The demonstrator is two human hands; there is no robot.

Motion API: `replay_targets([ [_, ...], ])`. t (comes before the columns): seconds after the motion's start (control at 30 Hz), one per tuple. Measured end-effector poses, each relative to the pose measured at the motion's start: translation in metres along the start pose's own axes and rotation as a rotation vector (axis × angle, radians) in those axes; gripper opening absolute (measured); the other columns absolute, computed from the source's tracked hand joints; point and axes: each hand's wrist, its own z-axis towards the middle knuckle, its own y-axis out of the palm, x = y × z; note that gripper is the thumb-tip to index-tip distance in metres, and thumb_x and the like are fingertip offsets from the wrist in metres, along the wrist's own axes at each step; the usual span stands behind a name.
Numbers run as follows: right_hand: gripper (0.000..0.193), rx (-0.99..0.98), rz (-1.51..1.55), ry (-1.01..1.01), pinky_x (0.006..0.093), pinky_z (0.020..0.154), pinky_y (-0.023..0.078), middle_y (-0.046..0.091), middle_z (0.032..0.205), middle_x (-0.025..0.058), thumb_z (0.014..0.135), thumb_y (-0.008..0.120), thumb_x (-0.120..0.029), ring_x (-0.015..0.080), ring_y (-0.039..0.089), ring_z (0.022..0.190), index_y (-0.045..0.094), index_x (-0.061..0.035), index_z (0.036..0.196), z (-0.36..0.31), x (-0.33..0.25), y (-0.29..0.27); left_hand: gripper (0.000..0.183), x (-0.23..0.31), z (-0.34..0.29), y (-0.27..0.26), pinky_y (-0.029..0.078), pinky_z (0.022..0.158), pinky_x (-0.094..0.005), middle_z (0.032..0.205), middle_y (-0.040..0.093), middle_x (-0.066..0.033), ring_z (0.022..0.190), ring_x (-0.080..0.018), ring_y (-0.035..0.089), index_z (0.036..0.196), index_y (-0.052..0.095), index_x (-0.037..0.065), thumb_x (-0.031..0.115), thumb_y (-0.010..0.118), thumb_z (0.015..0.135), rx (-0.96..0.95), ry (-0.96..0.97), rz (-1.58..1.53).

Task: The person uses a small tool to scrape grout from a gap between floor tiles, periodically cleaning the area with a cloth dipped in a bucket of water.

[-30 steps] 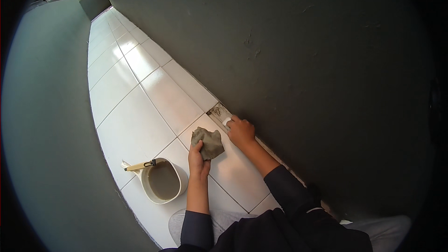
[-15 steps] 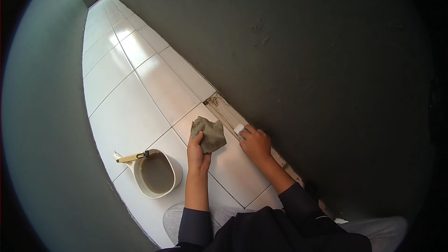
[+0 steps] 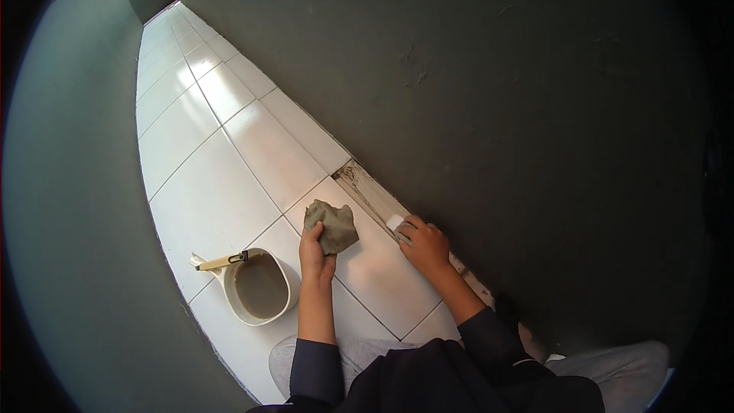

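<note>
In my left hand (image 3: 315, 255) is a ragged, grey-brown flat piece (image 3: 336, 231), its surface creased; whether it is cloth or mortar I cannot tell. My thumb lies over its near edge. My right hand (image 3: 428, 243) pinches a small white flat piece (image 3: 394, 222), partly hidden by the fingers. It is down at the untiled strip (image 3: 376, 193) along the dark wall, where a pale, rough bed with dark marks shows. On the tiles to my left stands a white dipper (image 3: 291, 291) with murky grey water. A yellow cutter knife (image 3: 221, 262) rests across its handle and rim.
White floor tiles (image 3: 222, 176) run ahead in a narrow passage. A dark wall (image 3: 497, 122) borders them on the right, close to my right hand. A grey-green wall (image 3: 76, 183) stands on the left. My bent knees flank the near end.
The grey-brown piece in my left hand sits slightly further left in view. My right hand, with the white piece, has shifted slightly nearer along the strip. The view has tilted a little.
</note>
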Motion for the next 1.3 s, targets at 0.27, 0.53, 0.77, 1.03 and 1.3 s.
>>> replay_targets([
  [0.27, 0.021, 0.074, -0.081, -0.040, 0.0345, 0.066, 0.053, 0.061, 0.108, -0.0030, 0.066, 0.069, -0.014, 0.0242, 0.062, 0.077, 0.070, -0.0155, 0.087, -0.055, 0.012, -0.016, 0.039, -0.011, 0.001, 0.004, 0.041, 0.101, -0.0428, 0.126, 0.051, -0.0173, 0.116, -0.0301, 0.051, 0.128, 0.041, -0.001, 0.011, 0.045, 0.091, -0.038, -0.035, -0.033],
  [0.53, 0.013, 0.051, -0.112, -0.171, 0.0389, 0.066, 0.053, 0.061, 0.098, 0.0012, 0.068, 0.066, -0.013, 0.0267, 0.063, 0.077, 0.068, -0.0133, 0.081, 0.092, -0.035, 0.041, 0.040, -0.010, -0.003, 0.009, 0.044, 0.097, -0.0392, 0.127, 0.050, -0.0124, 0.115, -0.0255, 0.051, 0.132, 0.039, 0.005, 0.009, 0.042, 0.093, -0.043, -0.043, -0.013],
  [0.77, 0.018, -0.034, -0.089, -0.089, 0.0386, 0.072, 0.053, 0.060, 0.102, -0.0006, 0.070, 0.068, -0.016, 0.0263, 0.063, 0.084, 0.069, -0.0156, 0.088, 0.089, -0.043, 0.040, 0.039, 0.001, 0.004, -0.005, 0.042, 0.099, -0.0421, 0.124, 0.052, -0.0155, 0.113, -0.0288, 0.053, 0.128, 0.042, 0.000, 0.011, 0.045, 0.091, -0.006, 0.010, 0.018],
  [1.03, 0.025, -0.010, -0.053, 0.075, 0.0349, 0.075, 0.053, 0.061, 0.110, -0.0016, 0.068, 0.069, -0.015, 0.0236, 0.063, 0.086, 0.071, -0.0161, 0.093, -0.078, 0.025, -0.030, 0.040, -0.001, -0.002, 0.001, 0.045, 0.096, -0.0397, 0.126, 0.050, -0.0120, 0.114, -0.0256, 0.052, 0.132, 0.039, 0.004, 0.011, 0.043, 0.092, -0.024, -0.016, -0.036],
  [1.3, 0.019, 0.078, -0.075, -0.078, 0.0359, 0.071, 0.052, 0.063, 0.104, -0.0025, 0.069, 0.067, -0.017, 0.0237, 0.063, 0.079, 0.071, -0.0155, 0.087, 0.032, -0.013, 0.021, 0.039, -0.001, -0.006, 0.005, 0.043, 0.097, -0.0382, 0.127, 0.050, -0.0123, 0.115, -0.0245, 0.051, 0.131, 0.040, 0.004, 0.010, 0.042, 0.093, -0.031, -0.020, -0.040],
])
